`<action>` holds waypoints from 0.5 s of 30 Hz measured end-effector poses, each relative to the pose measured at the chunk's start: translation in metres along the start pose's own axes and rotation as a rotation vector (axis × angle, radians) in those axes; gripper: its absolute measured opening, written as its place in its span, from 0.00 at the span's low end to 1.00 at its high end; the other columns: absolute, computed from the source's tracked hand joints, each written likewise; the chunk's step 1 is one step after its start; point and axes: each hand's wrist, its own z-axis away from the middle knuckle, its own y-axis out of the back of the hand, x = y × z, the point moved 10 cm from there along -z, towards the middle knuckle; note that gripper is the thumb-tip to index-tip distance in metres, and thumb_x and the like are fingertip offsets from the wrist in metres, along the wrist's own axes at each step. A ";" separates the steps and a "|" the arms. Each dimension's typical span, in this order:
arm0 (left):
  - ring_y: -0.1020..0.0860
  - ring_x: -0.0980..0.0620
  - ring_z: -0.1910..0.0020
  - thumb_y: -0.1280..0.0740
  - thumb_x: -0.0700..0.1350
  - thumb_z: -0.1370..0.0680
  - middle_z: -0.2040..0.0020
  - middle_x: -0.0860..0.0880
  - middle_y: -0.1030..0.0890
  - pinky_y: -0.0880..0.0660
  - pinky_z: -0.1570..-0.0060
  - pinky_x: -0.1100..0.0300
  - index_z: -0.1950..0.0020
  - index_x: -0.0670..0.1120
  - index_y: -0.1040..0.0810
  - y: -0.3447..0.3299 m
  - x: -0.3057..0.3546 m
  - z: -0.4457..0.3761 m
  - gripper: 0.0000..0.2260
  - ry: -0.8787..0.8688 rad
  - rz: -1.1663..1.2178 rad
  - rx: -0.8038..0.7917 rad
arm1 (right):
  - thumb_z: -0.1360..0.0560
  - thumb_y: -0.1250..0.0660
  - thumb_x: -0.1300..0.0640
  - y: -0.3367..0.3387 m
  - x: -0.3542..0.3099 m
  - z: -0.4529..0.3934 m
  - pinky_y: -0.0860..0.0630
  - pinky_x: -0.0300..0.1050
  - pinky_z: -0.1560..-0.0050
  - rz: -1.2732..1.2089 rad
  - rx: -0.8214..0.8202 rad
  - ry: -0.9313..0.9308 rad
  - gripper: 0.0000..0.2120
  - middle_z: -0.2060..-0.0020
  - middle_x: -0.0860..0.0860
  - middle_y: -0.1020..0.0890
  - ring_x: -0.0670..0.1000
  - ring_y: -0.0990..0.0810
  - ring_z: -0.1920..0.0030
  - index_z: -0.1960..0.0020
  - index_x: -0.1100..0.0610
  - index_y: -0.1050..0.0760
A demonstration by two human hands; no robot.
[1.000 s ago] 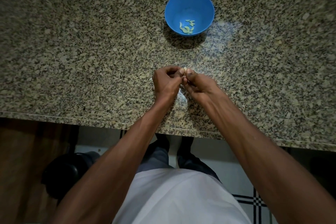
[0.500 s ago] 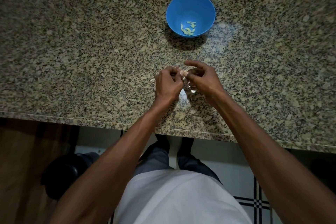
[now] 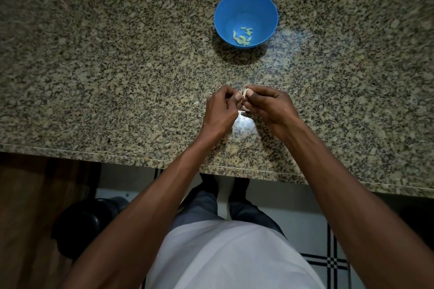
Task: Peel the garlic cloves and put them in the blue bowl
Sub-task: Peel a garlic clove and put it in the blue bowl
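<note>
Both hands pinch garlic clove, mid-counter.

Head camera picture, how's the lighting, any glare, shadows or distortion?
Head view: dim overall, darkest at the corners; bright glare on the granite counter just below the left hand and right hand, fainter glare right of the blue bowl, which casts a dark shadow toward the camera; the wide-angle lens bows the counter's edge.

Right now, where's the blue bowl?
Head view: the blue bowl sits on the granite counter, toward its far edge and just right of centre. It is beyond both hands, well clear of them, with peeled garlic cloves inside.
</note>
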 end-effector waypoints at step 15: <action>0.14 0.56 0.58 0.24 0.38 0.24 0.55 0.50 0.13 0.15 0.53 0.56 0.48 0.43 0.13 -0.012 0.015 -0.026 0.06 -0.017 0.024 -0.065 | 0.20 0.28 0.64 0.032 -0.013 -0.010 0.18 0.52 0.44 0.054 -0.004 0.027 0.09 0.49 0.59 0.15 0.54 0.16 0.51 0.42 0.57 0.16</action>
